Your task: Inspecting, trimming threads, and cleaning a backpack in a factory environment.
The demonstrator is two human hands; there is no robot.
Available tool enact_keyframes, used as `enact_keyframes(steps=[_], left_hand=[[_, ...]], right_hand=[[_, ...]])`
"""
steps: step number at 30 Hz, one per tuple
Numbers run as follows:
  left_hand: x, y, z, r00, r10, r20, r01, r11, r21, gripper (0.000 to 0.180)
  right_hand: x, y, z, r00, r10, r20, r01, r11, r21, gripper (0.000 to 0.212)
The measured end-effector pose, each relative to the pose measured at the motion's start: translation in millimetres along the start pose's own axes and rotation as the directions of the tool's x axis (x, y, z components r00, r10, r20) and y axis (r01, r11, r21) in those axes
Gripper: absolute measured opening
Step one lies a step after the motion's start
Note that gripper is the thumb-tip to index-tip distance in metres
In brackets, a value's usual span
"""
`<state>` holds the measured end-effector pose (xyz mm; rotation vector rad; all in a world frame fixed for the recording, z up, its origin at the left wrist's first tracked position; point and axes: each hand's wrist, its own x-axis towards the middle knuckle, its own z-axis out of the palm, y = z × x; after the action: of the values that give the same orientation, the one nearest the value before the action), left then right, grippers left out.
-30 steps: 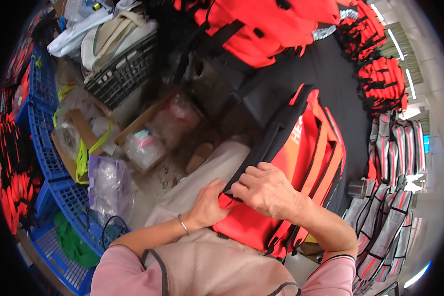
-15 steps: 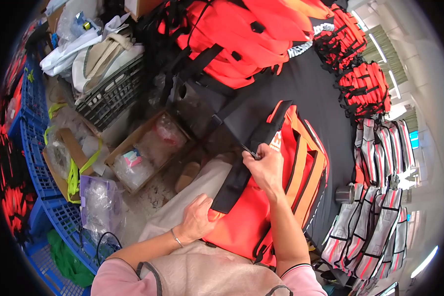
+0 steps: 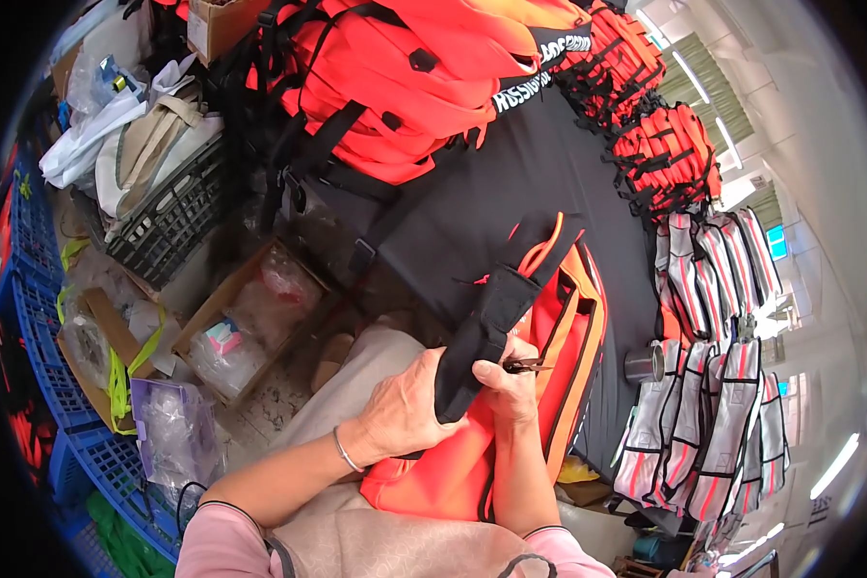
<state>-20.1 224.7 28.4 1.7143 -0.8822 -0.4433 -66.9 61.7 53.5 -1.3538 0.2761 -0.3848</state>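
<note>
A bright orange-red bag (image 3: 416,485) with black trim and zipped side pockets lies across my lap and the table edge. My left hand (image 3: 395,409) is closed on the lower end of its wide black padded band (image 3: 464,371), thumb on top. Beside it, my right hand (image 3: 511,393) pinches the band's other edge. Small dark thread snips (image 3: 525,366) stick out of that same right hand, their points toward the side pockets. The fingers under the band are hidden.
More orange-red bags (image 3: 395,77) are heaped on the black-covered table (image 3: 511,173). Silver-grey bags (image 3: 708,433) stand at the right by a metal cup (image 3: 643,364). Left are a black crate (image 3: 169,217), a cardboard box (image 3: 197,371) with plastic bags and blue baskets (image 3: 43,337).
My left hand has moved up and right onto the black band. My right hand has come down closer to it, and the band is now lifted and bent between them. The view has shifted.
</note>
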Motion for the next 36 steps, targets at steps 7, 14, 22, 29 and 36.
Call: enact_keyframes(steps=[7,14,22,29,36], left_hand=[[10.8,-29.9,-2.4,0.971,0.081,-0.226,-0.082,0.997,0.002,0.094],[61.4,-63.7,-20.5,0.924,-0.037,-0.382,0.023,0.999,-0.042,0.043],[64.2,-104.1,-49.0,0.901,-0.354,0.252,0.398,0.439,-0.806,0.022],[77.4,-95.2,-46.8,0.927,-0.317,0.199,0.346,0.520,-0.781,0.019],[92.4,-123.7,-85.6,0.929,-0.303,-0.212,0.180,0.871,-0.458,0.042]], right_hand=[[17.6,14.3,1.2,0.987,0.084,-0.135,-0.106,0.981,-0.162,0.018],[35.8,61.3,20.8,0.979,0.034,-0.202,-0.060,0.990,-0.125,0.018],[42.8,64.7,27.8,0.936,0.113,-0.334,-0.190,0.960,-0.205,0.022],[50.6,27.1,3.8,0.942,0.277,-0.192,-0.303,0.945,-0.124,0.019],[50.0,-107.3,-70.2,0.997,-0.014,-0.080,-0.004,0.977,-0.214,0.029]])
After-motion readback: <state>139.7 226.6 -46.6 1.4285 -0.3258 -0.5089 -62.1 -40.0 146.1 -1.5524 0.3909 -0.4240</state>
